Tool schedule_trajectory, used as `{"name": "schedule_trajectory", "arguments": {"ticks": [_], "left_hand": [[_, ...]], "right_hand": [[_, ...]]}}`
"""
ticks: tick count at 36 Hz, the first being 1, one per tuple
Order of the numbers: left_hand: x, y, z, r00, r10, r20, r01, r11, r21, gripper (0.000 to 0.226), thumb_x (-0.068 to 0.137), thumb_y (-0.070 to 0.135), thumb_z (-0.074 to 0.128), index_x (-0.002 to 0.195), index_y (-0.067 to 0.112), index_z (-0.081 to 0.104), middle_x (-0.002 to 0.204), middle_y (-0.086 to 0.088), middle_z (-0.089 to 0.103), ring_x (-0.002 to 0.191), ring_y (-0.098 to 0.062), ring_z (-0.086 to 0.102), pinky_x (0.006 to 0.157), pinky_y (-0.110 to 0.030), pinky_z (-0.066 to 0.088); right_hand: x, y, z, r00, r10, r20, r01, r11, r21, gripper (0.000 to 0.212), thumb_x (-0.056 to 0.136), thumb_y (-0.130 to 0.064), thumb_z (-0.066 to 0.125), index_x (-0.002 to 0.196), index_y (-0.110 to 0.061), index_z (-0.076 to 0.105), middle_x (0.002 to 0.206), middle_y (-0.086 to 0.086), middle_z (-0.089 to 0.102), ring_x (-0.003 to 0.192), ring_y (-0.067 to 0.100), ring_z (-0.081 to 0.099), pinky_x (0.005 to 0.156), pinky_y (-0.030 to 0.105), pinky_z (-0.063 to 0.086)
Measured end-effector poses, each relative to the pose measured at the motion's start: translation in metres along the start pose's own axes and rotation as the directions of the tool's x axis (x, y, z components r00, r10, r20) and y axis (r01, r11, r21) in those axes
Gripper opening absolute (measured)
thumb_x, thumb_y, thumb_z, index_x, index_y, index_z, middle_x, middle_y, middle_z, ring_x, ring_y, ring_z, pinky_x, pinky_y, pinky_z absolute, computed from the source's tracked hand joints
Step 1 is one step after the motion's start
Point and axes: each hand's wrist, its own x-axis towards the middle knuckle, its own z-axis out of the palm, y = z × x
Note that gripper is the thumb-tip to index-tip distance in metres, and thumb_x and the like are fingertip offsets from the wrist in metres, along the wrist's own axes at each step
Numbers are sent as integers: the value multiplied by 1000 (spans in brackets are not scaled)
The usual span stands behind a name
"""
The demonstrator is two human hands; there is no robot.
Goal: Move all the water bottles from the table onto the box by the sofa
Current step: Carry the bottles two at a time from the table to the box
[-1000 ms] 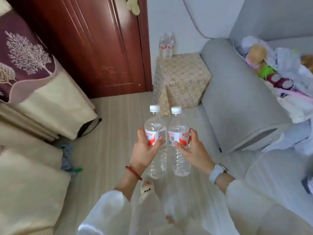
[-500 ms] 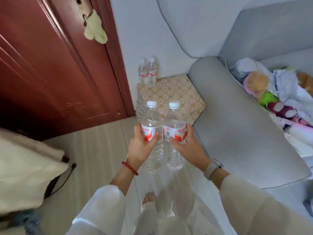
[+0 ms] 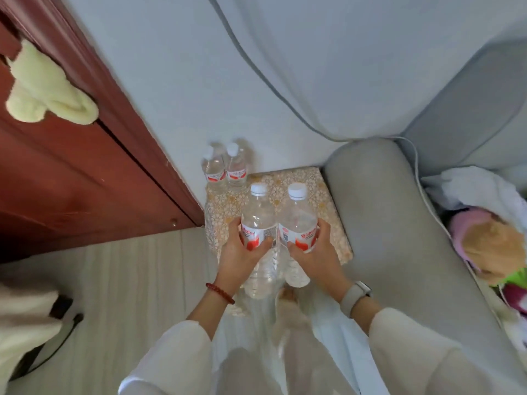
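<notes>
While you close in on the box point(image 3: 310, 192) by the sofa point(image 3: 399, 223), it has grown from a small patch far ahead into the surface right under your bottles, so the carry looks nearly done and what is left is the setting down. Your left hand point(image 3: 242, 249) is wrapped round the left bottle point(image 3: 258, 215) at its label, and your right hand point(image 3: 316, 252) is wrapped round the right bottle point(image 3: 298, 220) the same way; both stand upright, side by side and touching. Two earlier bottles point(image 3: 225, 169) already sit on the far left corner of the box against the wall. Compared with a second ago, the door point(image 3: 71, 181) has slid to the near left and the draped furniture is almost out of sight. Free space shows on the box to the right of the standing pair, so aim there
</notes>
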Motion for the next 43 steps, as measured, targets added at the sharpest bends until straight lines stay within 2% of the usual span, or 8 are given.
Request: {"name": "schedule_trajectory", "arguments": {"ticks": [5, 8, 14, 18, 24, 28, 31, 43], "left_hand": [[71, -6, 35, 999, 11, -50, -8, 998, 65, 79, 66, 33, 80, 128, 21, 34, 99, 12, 62, 74, 1, 59, 61, -9, 46], [111, -17, 49, 998, 42, -53, -37, 995, 93, 80, 65, 26, 81, 129, 16, 34, 103, 10, 54, 88, -7, 54, 58, -2, 41], [170, -41, 66, 996, 84, -34, -79, 987, 138, 78, 65, 23, 81, 130, 18, 37, 99, 28, 46, 89, -2, 51, 62, 2, 40], [193, -51, 69, 994, 107, -8, -104, 984, 143, 76, 65, 18, 81, 129, 14, 39, 121, 7, 48, 108, -12, 49, 86, -17, 44], [202, -44, 66, 993, 105, 50, -115, 952, 282, 82, 63, 19, 82, 130, 12, 36, 129, -4, 42, 113, -9, 38, 97, -28, 38], [198, -34, 55, 991, 99, 92, -129, 893, 432, 82, 65, 30, 81, 132, 14, 36, 134, -2, 40, 124, -18, 33, 98, -24, 24], [192, -20, 47, 988, 126, 92, -154, 889, 432, 80, 66, 35, 78, 134, 22, 36, 136, 1, 39, 124, -15, 38, 92, -26, 33], [189, 23, 45, 931, 339, 134, -342, 687, 641, 40, 77, 23, 72, 113, 13, 58, 109, -6, 63, 99, -26, 57, 77, -38, 49]], "right_hand": [[84, 23, 3, 1000, -17, -17, 17, 999, -27, 72, 68, -31, 77, 123, -29, 31, 106, -15, 52, 92, 10, 56, 70, 13, 44], [129, 39, 7, 999, -19, 26, 21, 997, -73, 70, 68, -28, 77, 117, -34, 28, 104, -12, 49, 93, 12, 54, 62, 9, 39], [196, 60, 22, 997, -64, 34, 66, 994, -85, 79, 65, -25, 80, 127, -17, 31, 114, -4, 43, 107, 16, 46, 78, 13, 38], [220, 67, 30, 997, -40, 69, 43, 998, -43, 82, 68, -24, 78, 131, -19, 26, 124, 2, 44, 114, 18, 44, 89, 23, 39], [226, 65, 29, 995, -34, 96, 35, 999, -10, 78, 70, -21, 77, 131, -17, 28, 114, -8, 46, 103, 6, 46, 72, -4, 37], [218, 61, 16, 980, -78, 185, 102, 987, -122, 78, 74, -30, 73, 135, -26, 26, 128, -9, 39, 117, 5, 38, 87, 6, 32], [213, 52, 4, 970, -116, 212, 159, 967, -200, 83, 74, -37, 71, 139, -32, 19, 138, -5, 32, 123, 9, 36, 96, 23, 38], [219, 13, -15, 944, -215, 252, 300, 877, -375, 38, 82, -34, 62, 116, -26, 46, 122, -3, 47, 95, 15, 54, 76, 37, 55]]}}
